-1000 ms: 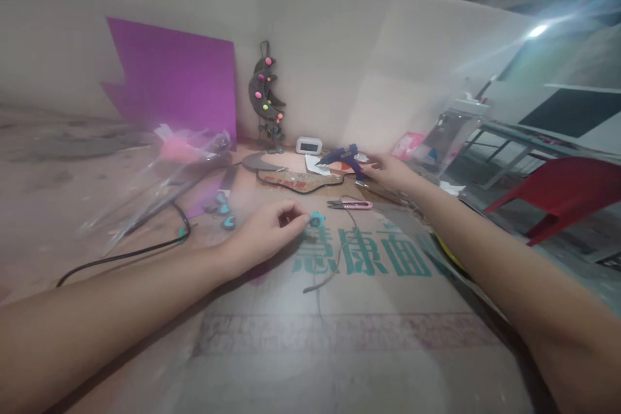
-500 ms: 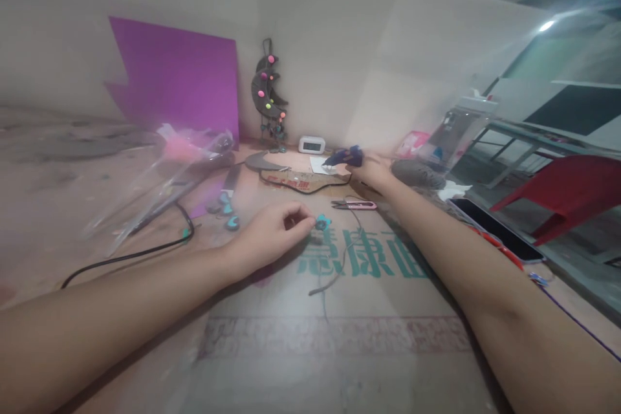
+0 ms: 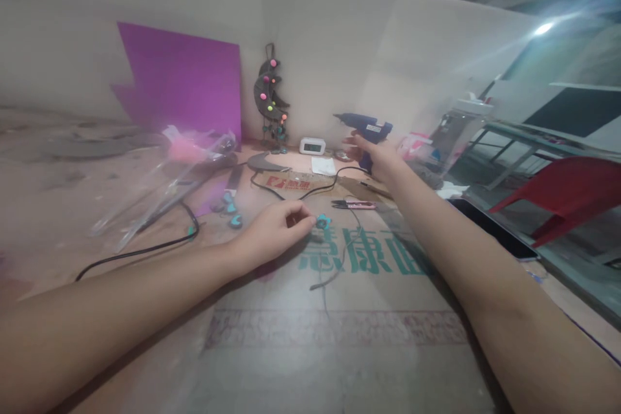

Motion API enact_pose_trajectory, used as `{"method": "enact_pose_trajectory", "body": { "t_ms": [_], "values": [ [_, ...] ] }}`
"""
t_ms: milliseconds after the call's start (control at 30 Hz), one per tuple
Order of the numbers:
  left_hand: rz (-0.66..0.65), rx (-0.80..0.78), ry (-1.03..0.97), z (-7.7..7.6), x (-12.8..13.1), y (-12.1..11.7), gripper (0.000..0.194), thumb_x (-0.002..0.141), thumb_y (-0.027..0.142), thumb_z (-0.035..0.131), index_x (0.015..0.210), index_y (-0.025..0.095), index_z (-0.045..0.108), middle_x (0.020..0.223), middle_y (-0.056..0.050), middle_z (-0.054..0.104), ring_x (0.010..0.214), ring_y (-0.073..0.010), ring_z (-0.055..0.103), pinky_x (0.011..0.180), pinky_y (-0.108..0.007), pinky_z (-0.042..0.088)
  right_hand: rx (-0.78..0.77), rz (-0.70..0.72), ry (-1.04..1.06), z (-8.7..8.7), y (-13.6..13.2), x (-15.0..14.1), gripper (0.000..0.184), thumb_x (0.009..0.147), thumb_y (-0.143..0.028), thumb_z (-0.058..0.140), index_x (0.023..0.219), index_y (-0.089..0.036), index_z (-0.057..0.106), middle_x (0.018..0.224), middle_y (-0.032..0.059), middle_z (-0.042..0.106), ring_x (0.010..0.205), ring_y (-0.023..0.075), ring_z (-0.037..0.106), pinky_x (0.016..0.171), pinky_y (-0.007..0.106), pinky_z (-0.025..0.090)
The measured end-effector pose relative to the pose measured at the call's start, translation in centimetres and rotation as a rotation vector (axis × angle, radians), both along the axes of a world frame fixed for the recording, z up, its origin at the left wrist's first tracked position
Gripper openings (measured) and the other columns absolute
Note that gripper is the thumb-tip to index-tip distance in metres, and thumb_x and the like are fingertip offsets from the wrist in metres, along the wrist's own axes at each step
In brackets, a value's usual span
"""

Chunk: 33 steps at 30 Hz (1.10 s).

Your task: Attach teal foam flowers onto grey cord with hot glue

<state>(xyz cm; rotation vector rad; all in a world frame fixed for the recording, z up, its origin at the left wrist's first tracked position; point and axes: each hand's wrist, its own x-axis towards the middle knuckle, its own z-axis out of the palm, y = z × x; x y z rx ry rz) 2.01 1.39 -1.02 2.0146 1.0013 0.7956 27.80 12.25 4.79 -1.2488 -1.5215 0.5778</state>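
My left hand pinches a small teal-and-grey star-like piece between thumb and fingertips, just above the cardboard. A thin grey cord trails on the cardboard below that piece. Farther back, my right hand grips the handle of a blue hot glue gun, held up with its nozzle to the left. The gun's black cable runs down to the board. Between the hands lie pink-handled thread snips.
Teal-and-grey pieces and a grey crescent lie left of centre. A moon ornament hangs by a white digital clock. Purple card leans on the wall. At right are a phone and a red chair.
My right hand has lifted the glue gun up off the table at the back, and its cable has risen with it. My left hand stays in place with the small piece.
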Motion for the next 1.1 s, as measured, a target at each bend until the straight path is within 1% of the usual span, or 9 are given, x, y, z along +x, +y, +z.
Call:
{"method": "enact_pose_trajectory", "body": {
  "t_ms": [67,133,233,367,500,667,800,867,1100],
  "values": [
    [0.014,-0.004,0.000,-0.1,0.0,0.0,0.027,0.090,0.042,0.053,0.085,0.018,0.064,0.081,-0.002,0.068,0.076,-0.0189,0.062,0.068,-0.029,0.045,0.002,0.064,0.031,1.3,-1.4,-0.1,0.032,0.080,-0.046,0.067,0.098,-0.021,0.059,0.106,0.0077,0.073,0.085,0.0169,0.071,0.080,0.033,0.058],
    [0.021,0.004,-0.011,-0.1,0.0,0.0,0.026,0.090,0.041,0.053,0.085,0.018,0.065,0.081,-0.002,0.069,0.077,-0.0189,0.062,0.069,-0.029,0.045,-0.002,0.117,-0.028,2.6,-3.5,-0.4,0.030,0.078,-0.045,0.070,0.094,-0.020,0.063,0.100,0.0067,0.074,0.081,0.0175,0.071,0.078,0.032,0.058],
    [0.015,0.023,-0.026,-0.2,0.0,0.0,0.023,0.090,0.037,0.053,0.084,0.018,0.065,0.082,-0.001,0.070,0.078,-0.0180,0.062,0.070,-0.028,0.046,-0.016,0.087,-0.364,3.3,-7.3,-0.9,0.025,0.078,-0.045,0.070,0.083,-0.020,0.069,0.089,0.0058,0.074,0.085,0.0212,0.070,0.079,0.033,0.056],
    [0.023,0.041,-0.023,-0.1,0.1,0.0,0.020,0.089,0.033,0.053,0.082,0.018,0.064,0.078,0.000,0.068,0.072,-0.0163,0.061,0.066,-0.027,0.044,-0.021,0.117,-0.464,0.8,-11.8,-1.1,0.028,0.073,-0.044,0.073,0.088,-0.021,0.070,0.090,0.0050,0.074,0.086,0.0246,0.069,0.078,0.036,0.055],
    [0.035,0.068,0.015,0.2,0.1,-0.2,0.019,0.088,0.030,0.053,0.080,0.017,0.063,0.077,0.000,0.068,0.072,-0.0160,0.061,0.067,-0.027,0.044,-0.070,0.090,-0.491,-2.1,-14.6,-0.6,0.029,0.081,-0.052,0.063,0.078,-0.023,0.070,0.081,0.0033,0.074,0.080,0.0239,0.070,0.077,0.036,0.056],
    [0.068,0.105,0.062,0.5,-0.1,-0.4,0.017,0.088,0.029,0.053,0.081,0.018,0.063,0.078,0.000,0.068,0.073,-0.0157,0.060,0.067,-0.027,0.044,0.007,0.021,-0.461,-3.7,-15.1,-0.4,0.032,0.088,-0.052,0.053,0.082,-0.027,0.073,0.091,0.0019,0.077,0.093,0.0237,0.071,0.086,0.035,0.055],
    [0.098,0.213,0.116,0.4,-0.3,0.0,0.016,0.087,0.027,0.052,0.079,0.018,0.063,0.079,-0.001,0.068,0.076,-0.0167,0.061,0.068,-0.028,0.043,-0.024,-0.071,-0.523,-4.6,-15.0,-0.2,0.035,0.084,-0.055,0.058,0.080,-0.023,0.071,0.078,0.0038,0.075,0.075,0.0247,0.071,0.069,0.035,0.057],
    [0.102,0.278,0.159,0.4,-0.4,0.2,0.016,0.086,0.027,0.052,0.078,0.018,0.063,0.079,-0.002,0.068,0.078,-0.0180,0.061,0.070,-0.030,0.043,-0.014,-0.079,-0.551,-4.8,-15.0,-0.2,0.035,0.082,-0.055,0.059,0.082,-0.023,0.071,0.079,0.0042,0.074,0.075,0.0255,0.071,0.067,0.036,0.058],
    [0.112,0.312,0.187,0.4,-0.5,0.4,0.016,0.086,0.026,0.051,0.079,0.018,0.063,0.080,-0.003,0.069,0.077,-0.0188,0.062,0.069,-0.031,0.043,0.031,-0.067,-0.524,-4.7,-14.6,-0.5,0.032,0.079,-0.055,0.062,0.083,-0.024,0.069,0.087,0.0062,0.074,0.090,0.0291,0.071,0.085,0.044,0.058]
  ]
}}
